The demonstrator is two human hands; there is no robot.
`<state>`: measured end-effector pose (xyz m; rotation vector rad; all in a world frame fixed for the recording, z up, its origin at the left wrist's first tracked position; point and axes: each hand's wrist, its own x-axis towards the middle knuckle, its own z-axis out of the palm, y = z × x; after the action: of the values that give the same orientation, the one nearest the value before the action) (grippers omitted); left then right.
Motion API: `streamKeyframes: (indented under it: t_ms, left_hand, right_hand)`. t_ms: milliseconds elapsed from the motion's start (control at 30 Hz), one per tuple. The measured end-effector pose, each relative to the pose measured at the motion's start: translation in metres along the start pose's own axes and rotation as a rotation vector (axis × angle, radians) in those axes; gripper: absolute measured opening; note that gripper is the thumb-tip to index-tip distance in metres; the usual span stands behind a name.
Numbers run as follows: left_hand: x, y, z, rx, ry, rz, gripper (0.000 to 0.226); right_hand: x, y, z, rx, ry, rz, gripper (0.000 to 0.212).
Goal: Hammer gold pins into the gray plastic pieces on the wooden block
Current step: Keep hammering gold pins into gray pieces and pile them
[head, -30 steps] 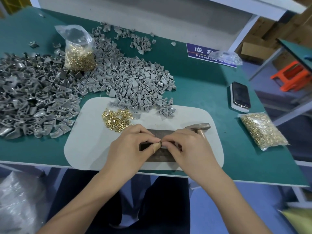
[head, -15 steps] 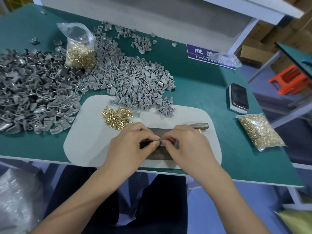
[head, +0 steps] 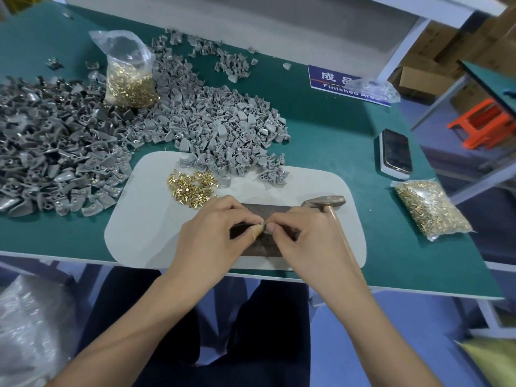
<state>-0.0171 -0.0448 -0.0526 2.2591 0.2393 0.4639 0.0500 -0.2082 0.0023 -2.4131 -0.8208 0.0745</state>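
A dark wooden block (head: 262,247) lies on a white mat (head: 145,219) near the table's front edge. Over it, my left hand (head: 215,233) pinches a small gray plastic piece (head: 262,222) between thumb and forefinger. My right hand (head: 301,238) meets it fingertip to fingertip and pinches something tiny against the piece; whether it is a pin is hidden. A hammer (head: 325,203) lies beside the block, its handle running under my right hand. Loose gold pins (head: 190,188) sit on the mat behind my left hand.
Large heaps of gray plastic pieces (head: 217,129) cover the green table's left and middle. An open bag of pins (head: 129,79) stands among them; a second bag of pins (head: 430,209) lies at the right. A phone (head: 396,150) and a blue sign (head: 335,82) are behind it.
Both hands stay pinched together over the block, with only slight finger shifts. The camera view has drifted a little.
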Motion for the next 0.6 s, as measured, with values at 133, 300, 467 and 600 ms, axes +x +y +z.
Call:
streamKeyframes:
  t_ms: [133, 300, 467, 600]
  left_hand:
    - [-0.001, 0.0, 0.001, 0.013, 0.008, -0.002, 0.006]
    - [0.0, 0.001, -0.001, 0.066, -0.018, 0.034, 0.01]
    - [-0.001, 0.004, -0.003, 0.147, -0.008, 0.051, 0.01]
    - [0.002, 0.007, -0.004, 0.183, -0.021, 0.05, 0.009]
  right_hand:
    - [-0.001, -0.003, -0.002, -0.013, -0.015, 0.006, 0.016]
    - [0.001, 0.002, -0.003, -0.067, -0.048, -0.013, 0.015]
    - [-0.002, 0.016, 0.003, 0.108, 0.027, 0.041, 0.01]
    - [-0.006, 0.054, -0.007, -0.022, 0.368, 0.382, 0.02]
